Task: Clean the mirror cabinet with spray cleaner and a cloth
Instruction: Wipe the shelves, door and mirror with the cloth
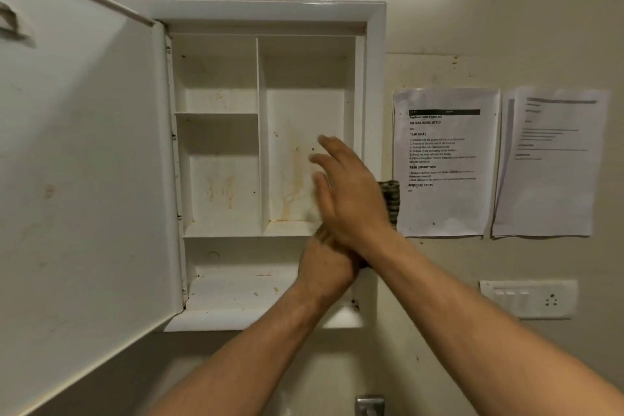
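The white mirror cabinet (374, 78) hangs on the wall with its door (84, 162) swung wide open to the left. Its shelves are bare and carry brown stains. A dark striped cloth (391, 199) shows at the cabinet's right frame, mostly hidden behind my hands. My right hand (347, 192) lies over the cloth with its fingers straight and spread, blurred by motion. Just below it, my left hand (326, 267) is curled round what looks like the cloth's lower end. No spray cleaner is in view.
Two printed sheets (445, 162) (547, 162) are stuck to the wall right of the cabinet. A switch plate with a socket (528, 299) sits below them. A metal tap (369, 405) shows at the bottom edge, and a light strip runs along the top.
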Demonstrator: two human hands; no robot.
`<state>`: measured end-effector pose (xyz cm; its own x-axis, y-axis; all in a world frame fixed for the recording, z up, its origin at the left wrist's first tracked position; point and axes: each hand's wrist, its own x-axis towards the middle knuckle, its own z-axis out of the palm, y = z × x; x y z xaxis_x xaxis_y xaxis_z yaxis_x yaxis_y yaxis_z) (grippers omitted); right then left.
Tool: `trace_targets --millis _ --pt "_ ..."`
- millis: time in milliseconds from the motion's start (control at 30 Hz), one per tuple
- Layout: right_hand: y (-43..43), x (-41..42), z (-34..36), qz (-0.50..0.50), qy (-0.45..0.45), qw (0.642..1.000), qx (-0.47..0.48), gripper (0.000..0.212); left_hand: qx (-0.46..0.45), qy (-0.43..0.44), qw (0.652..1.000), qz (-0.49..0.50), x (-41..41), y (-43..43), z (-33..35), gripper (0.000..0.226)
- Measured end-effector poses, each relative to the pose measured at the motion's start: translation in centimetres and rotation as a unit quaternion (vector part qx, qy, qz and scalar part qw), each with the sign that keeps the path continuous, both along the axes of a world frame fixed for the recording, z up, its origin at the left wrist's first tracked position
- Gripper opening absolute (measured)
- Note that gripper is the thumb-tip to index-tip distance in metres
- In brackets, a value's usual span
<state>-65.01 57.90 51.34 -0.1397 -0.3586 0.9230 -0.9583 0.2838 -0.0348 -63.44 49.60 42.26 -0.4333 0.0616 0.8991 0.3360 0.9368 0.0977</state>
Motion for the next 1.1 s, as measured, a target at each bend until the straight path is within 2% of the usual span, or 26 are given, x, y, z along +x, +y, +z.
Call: trace_targets --millis 100,167,233,333,400,467,567,667,733,800,900,1000,1033,1100 --pt "3.0 -2.5 -3.4 0.029 0.026 0.999 -0.013 0.050 -0.039 0.087 0.995 -0.028 -0.6 -0.1 1.4 0.040" --pt "3.7 -3.8 -3.8 0.031 0.087 0.996 0.015 0.059 -0.023 0.091 0.995 -0.015 -0.6 0.8 3.9 0.050" --pt "4.0 -4.8 -2.5 0.029 0.108 0.994 0.021 0.063 -0.006 0.071 0.997 -0.027 -1.0 1.3 6.9 0.064" --pt "3.9 -5.5 1.2 0.032 0.045 0.998 -0.004 0.065 0.034 -0.017 0.992 -0.121 0.2 0.9 11.2 0.086" --pt "3.5 -5.5 2.7 -0.005 0.027 1.000 0.013 0.067 0.040 -0.035 0.987 -0.152 1.4 -0.8 12.9 0.084" --pt "3.1 -5.3 2.9 -0.079 0.048 0.994 0.055 0.071 0.023 -0.003 0.992 -0.120 2.6 -2.7 13.2 0.067" --pt "3.4 -5.8 5.2 -0.213 0.136 0.958 0.134 0.075 0.011 0.125 0.992 0.012 3.8 -4.8 12.7 0.044" --pt "3.6 -6.1 12.0 -0.283 0.192 0.929 0.137 0.068 -0.004 0.208 0.969 0.135 4.2 -6.2 13.5 0.045" --pt "3.1 -6.2 14.0 -0.289 0.187 0.932 0.115 0.066 -0.031 0.222 0.955 0.194 4.2 -7.2 14.0 0.053" --pt "2.5 -6.3 11.4 -0.252 0.156 0.953 0.066 0.066 -0.067 0.209 0.950 0.223 4.2 -8.1 13.1 0.060" --pt "2.4 -6.4 1.2 -0.192 0.117 0.974 0.027 0.070 -0.081 0.183 0.949 0.246 4.1 -9.5 10.1 0.068" --pt "3.6 -6.3 -9.2 -0.184 0.146 0.967 0.102 0.070 -0.073 0.148 0.947 0.276 3.8 -10.8 7.3 0.076" --pt "4.1 -6.2 -11.1 -0.188 0.160 0.960 0.132 0.069 -0.069 0.139 0.948 0.278 3.7 -11.1 6.3 0.077" --pt "4.8 -6.7 -10.7 -0.190 0.181 0.951 0.164 0.068 -0.055 0.134 0.956 0.255 3.5 -11.7 4.7 0.079"
